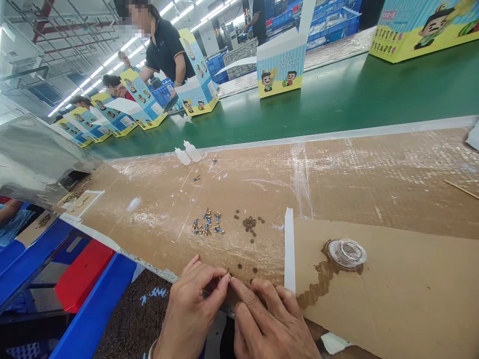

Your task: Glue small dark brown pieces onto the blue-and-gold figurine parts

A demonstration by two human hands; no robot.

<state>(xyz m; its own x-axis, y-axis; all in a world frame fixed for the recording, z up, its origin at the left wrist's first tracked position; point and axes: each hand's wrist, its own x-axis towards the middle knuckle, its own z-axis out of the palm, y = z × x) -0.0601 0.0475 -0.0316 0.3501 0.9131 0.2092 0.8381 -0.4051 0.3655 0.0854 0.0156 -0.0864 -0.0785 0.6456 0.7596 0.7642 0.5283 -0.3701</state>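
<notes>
My left hand point(190, 309) and my right hand point(271, 321) meet at the near edge of the cardboard-covered bench point(337, 179). Their thumbs and forefingers pinch together on a tiny dark part point(228, 275) that I cannot make out clearly. Just beyond my fingers lie a few loose brown rings point(254, 270). Farther up sit a small heap of brown rings point(249, 223) and a cluster of little blue and brass pieces point(206, 224).
A shallow glass dish point(347, 252) stands in a brown stain at right, beside a white tape strip point(289, 249). Two small white bottles point(188, 153) lie by the green conveyor point(337, 94), which carries printed boxes point(279, 65). Other people work at far left. Blue bins point(93, 309) sit below.
</notes>
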